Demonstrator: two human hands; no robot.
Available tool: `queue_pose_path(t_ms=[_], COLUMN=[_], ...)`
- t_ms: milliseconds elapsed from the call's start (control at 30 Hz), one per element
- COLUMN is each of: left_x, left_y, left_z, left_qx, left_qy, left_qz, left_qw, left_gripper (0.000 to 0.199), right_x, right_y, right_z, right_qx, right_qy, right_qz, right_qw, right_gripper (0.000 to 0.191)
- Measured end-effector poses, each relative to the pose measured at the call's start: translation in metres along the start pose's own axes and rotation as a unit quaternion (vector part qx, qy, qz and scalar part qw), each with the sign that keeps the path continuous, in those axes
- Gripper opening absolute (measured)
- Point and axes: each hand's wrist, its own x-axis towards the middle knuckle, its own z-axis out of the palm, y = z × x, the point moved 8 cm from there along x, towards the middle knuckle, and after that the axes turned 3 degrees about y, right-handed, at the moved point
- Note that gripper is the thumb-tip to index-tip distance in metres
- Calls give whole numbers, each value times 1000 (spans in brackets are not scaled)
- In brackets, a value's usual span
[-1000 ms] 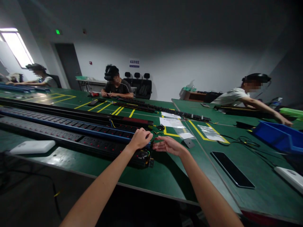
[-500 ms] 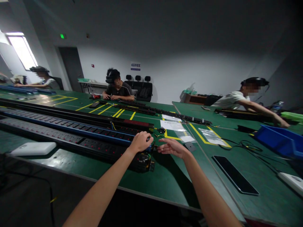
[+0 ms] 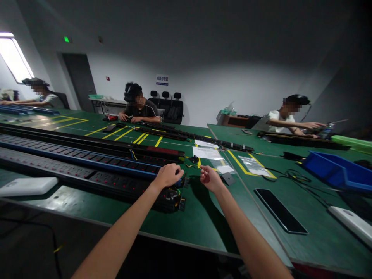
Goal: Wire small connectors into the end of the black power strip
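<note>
My left hand (image 3: 169, 175) is closed over the right end of a long blue-edged power strip (image 3: 116, 162) with rows of black sockets. A dark bit shows between its thumb and fingers. Just right of that end, my right hand (image 3: 211, 179) is raised with its fingers curled into a pinch; whatever sits in them, if anything, is too small to make out. Nearer me lies a black power strip (image 3: 116, 180), its open end showing wires (image 3: 176, 193). Behind the blue-edged one are a long black housing (image 3: 157, 150) and a small black bracket (image 3: 193, 159).
On the green table (image 3: 203, 228) lie a phone (image 3: 281, 211), a grey plate (image 3: 228, 178), papers (image 3: 207, 152), a white device (image 3: 29, 186) and another white device (image 3: 353, 223). A blue bin (image 3: 337, 170) and black cables (image 3: 296, 176) are at right. Several co-workers sit beyond.
My right hand has drawn back from the strip's end, its stretched fingers now curled into a pinch. My left hand stays on the strip. The view has shifted slightly right.
</note>
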Motion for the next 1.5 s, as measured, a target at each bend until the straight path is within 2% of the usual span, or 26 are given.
queue_pose_path(t_ms=[100,233,567,700,933,1300,1400,1500], left_x=[1,2,1,2,2,2,2,2], left_y=[-1,-2,-1,-5,-25,-29,-28,-26], left_z=[1,2,1,-3,-6,-1,-1,-1], left_qx=[1,2,5,16,38,49,53,55], left_qy=[0,0,-8,2,40,19,14,9], left_qz=[-1,-4,-10,-50,-134,-151,-147,-142], left_qw=[1000,1000,1000,999,989,987,988,988], left_gripper=[36,37,37,31,30,28,29,28], right_x=[2,3,-1,-5,-9,-10,-9,-5], right_y=[9,15,15,14,13,13,8,-9], right_z=[-2,1,4,7,9,10,9,0], right_qx=[23,13,3,-21,-28,-43,-40,-69], right_qy=[17,13,14,10,7,13,11,27], right_qz=[23,21,22,15,11,5,-5,-58], right_qw=[999,1000,1000,1000,1000,999,999,996], right_gripper=[4,4,4,2,3,4,1,3])
